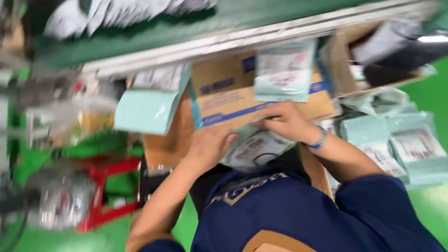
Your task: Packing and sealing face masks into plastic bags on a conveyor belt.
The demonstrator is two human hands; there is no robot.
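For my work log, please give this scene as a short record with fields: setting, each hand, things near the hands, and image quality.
setting: a person in a dark blue top leans over a cardboard box beside a green table
left hand: left hand rests on a flat pale packet
right hand: right hand, blue wristband, grips the same packet's upper edge
nearby: pale green packets stacked at right; one on the box; red stool at left
image quality: motion blur, small details unclear

A pale teal-and-white flat pouch [254,149] lies tilted against a brown cardboard box [224,93].
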